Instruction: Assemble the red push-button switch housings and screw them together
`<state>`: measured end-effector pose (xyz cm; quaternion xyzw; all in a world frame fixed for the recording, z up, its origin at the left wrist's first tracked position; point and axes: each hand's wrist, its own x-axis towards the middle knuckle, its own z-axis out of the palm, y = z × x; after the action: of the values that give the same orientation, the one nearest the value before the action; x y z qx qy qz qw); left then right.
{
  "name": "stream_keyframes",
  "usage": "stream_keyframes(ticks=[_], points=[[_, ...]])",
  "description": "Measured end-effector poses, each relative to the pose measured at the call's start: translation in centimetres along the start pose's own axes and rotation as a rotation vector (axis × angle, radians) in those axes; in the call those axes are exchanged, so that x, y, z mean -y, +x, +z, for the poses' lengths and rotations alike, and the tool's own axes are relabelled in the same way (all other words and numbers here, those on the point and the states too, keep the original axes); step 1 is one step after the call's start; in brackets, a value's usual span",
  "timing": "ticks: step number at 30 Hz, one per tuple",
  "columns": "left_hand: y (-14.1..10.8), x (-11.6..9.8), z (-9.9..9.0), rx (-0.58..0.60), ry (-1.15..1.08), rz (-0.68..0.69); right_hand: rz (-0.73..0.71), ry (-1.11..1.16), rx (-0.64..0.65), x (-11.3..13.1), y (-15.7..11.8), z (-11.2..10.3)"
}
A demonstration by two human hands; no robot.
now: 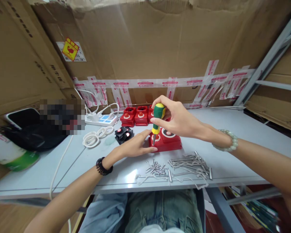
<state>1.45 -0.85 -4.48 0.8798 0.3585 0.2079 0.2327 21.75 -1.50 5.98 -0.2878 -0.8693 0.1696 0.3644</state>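
Note:
My right hand (172, 116) is wrapped round the green and yellow handle of a screwdriver (159, 111). The screwdriver stands nearly upright, its tip at the near left corner of a red housing (169, 143) lying on the table. My left hand (138, 144) grips that housing's left end, thumb along the near edge and fingers behind. A white ring with a dark centre shows on the housing, partly under my right hand. Nearer the table's front edge lie a pile of small screws (156, 168) and a heap of metal rods with white cords (192, 165).
Behind are red housings (141, 116) in a row and a white power strip (104, 120). Black round parts (123, 134) and white rings (91, 139) lie to the left. A phone (23, 118), a black bag and a green-white package (12, 155) are at far left.

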Motion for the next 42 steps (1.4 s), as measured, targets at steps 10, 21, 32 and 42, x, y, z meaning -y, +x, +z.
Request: stream_keyframes(ticks=[10, 21, 32, 42], points=[[0.0, 0.1, 0.0, -0.016, 0.041, -0.002, 0.005, -0.098, 0.003, 0.4, 0.0, 0.1], [0.2, 0.4, -0.1, -0.020, 0.140, -0.021, -0.070, -0.798, 0.172, 2.4, 2.1, 0.3], [0.3, 0.3, -0.2, -0.004, 0.061, -0.008, -0.024, -0.629, 0.639, 4.8, 4.1, -2.8], [-0.3, -2.0, -1.7, -0.266, -0.258, 0.041, -0.057, -0.612, 0.536, 3.8, 3.6, -2.3]])
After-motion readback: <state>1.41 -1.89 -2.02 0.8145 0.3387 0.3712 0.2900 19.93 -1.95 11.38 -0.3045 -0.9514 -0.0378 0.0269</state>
